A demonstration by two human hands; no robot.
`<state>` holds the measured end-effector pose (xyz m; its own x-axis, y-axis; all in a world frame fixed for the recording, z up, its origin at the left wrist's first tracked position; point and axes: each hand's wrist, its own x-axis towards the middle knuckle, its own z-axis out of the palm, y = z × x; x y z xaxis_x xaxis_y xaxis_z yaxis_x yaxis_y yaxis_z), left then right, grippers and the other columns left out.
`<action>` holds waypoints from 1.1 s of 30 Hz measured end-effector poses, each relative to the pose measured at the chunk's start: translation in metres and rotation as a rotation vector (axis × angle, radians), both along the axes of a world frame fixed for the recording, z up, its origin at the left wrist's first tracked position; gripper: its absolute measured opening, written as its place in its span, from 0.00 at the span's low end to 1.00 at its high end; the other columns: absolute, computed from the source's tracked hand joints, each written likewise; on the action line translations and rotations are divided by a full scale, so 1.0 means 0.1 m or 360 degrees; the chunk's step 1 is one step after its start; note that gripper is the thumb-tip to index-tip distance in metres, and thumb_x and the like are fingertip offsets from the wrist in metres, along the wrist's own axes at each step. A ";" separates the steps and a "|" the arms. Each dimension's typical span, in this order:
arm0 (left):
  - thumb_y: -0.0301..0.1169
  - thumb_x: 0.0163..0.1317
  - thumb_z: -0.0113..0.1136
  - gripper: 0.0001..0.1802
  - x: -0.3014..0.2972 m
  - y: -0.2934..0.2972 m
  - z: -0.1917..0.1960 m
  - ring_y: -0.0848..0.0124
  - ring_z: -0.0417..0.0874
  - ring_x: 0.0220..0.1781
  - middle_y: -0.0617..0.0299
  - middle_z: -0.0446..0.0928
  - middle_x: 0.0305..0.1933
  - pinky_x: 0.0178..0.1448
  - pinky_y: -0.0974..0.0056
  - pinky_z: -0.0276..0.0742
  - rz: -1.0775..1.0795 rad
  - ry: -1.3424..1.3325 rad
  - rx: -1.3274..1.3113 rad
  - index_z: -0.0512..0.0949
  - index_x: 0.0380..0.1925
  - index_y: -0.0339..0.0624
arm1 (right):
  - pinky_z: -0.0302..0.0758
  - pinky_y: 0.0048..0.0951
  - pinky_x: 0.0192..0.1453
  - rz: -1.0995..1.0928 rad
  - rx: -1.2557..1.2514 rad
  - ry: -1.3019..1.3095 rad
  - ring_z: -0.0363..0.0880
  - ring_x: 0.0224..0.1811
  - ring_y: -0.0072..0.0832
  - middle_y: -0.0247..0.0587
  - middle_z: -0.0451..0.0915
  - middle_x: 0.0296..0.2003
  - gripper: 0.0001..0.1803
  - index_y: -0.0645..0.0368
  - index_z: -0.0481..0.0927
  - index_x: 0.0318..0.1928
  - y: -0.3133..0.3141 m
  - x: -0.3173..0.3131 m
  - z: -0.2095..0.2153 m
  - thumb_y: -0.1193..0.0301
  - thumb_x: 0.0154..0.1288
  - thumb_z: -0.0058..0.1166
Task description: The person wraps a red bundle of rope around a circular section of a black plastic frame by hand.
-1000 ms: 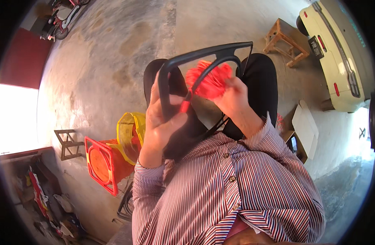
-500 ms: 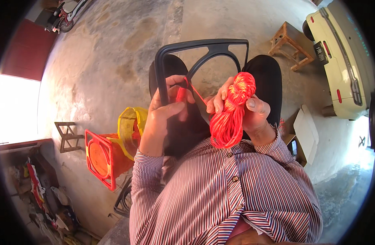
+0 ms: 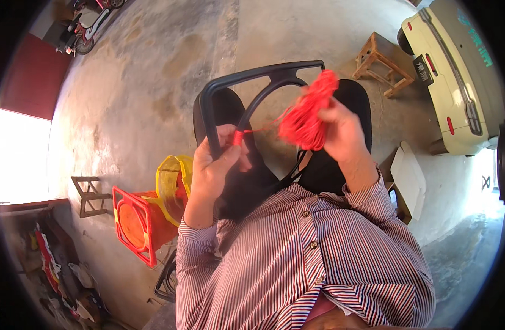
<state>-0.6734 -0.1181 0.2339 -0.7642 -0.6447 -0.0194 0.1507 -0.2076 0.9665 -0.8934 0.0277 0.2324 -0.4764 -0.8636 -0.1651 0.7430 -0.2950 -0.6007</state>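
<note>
A black plastic frame (image 3: 263,74) with curved bars rests across my lap. My left hand (image 3: 216,168) grips its left curved bar, thumb and fingers pinching a red cord wrapped there. My right hand (image 3: 340,129) holds a bundle of red cord (image 3: 307,115) beside the frame's right side. A single taut strand of the red cord runs from the bundle to the wrap at my left fingers. My striped shirt sleeves fill the lower part of the view.
On the concrete floor to my left lie an orange traffic cone (image 3: 139,220) and a yellow cone (image 3: 172,184). A wooden stool (image 3: 381,63) and a pale car (image 3: 456,77) stand at the upper right. An open cardboard box (image 3: 409,181) sits at my right.
My right hand has carried the cord bundle from the middle of the frame out to the right, drawing a strand taut. My left hand stays on the left bar.
</note>
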 end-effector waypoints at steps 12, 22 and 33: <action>0.27 0.61 0.60 0.23 -0.19 0.02 0.22 0.52 0.61 0.75 0.46 0.60 0.73 0.73 0.53 0.62 -0.0125 -0.0225 -0.1432 0.77 0.58 0.41 | 0.76 0.24 0.53 0.0492 0.0151 0.1200 0.80 0.45 0.21 0.39 0.83 0.42 0.19 0.68 0.79 0.47 -0.31 0.20 0.36 0.65 0.65 0.61; 0.33 0.48 0.62 0.33 -0.06 0.09 -0.05 0.50 0.55 0.77 0.45 0.57 0.75 0.76 0.50 0.50 -0.0329 0.0196 -0.0374 0.74 0.59 0.37 | 0.74 0.41 0.66 0.1188 -0.1102 -0.1145 0.79 0.53 0.39 0.48 0.78 0.52 0.17 0.67 0.73 0.53 -0.57 0.42 0.06 0.65 0.73 0.46; 0.17 0.50 0.58 0.19 0.00 -0.06 -0.08 0.64 0.75 0.58 0.54 0.69 0.61 0.63 0.60 0.70 -0.0298 0.0278 -0.0025 0.76 0.45 0.37 | 0.68 0.42 0.66 0.0065 -0.0246 0.0237 0.76 0.58 0.37 0.46 0.79 0.52 0.16 0.62 0.77 0.48 -0.06 0.13 -0.45 0.62 0.70 0.48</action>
<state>-0.6737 -0.1240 0.2261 -0.8612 -0.4908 0.1322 0.2759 -0.2329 0.9325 -0.8805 0.0214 0.1871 -0.4496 -0.8923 0.0401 0.6629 -0.3634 -0.6546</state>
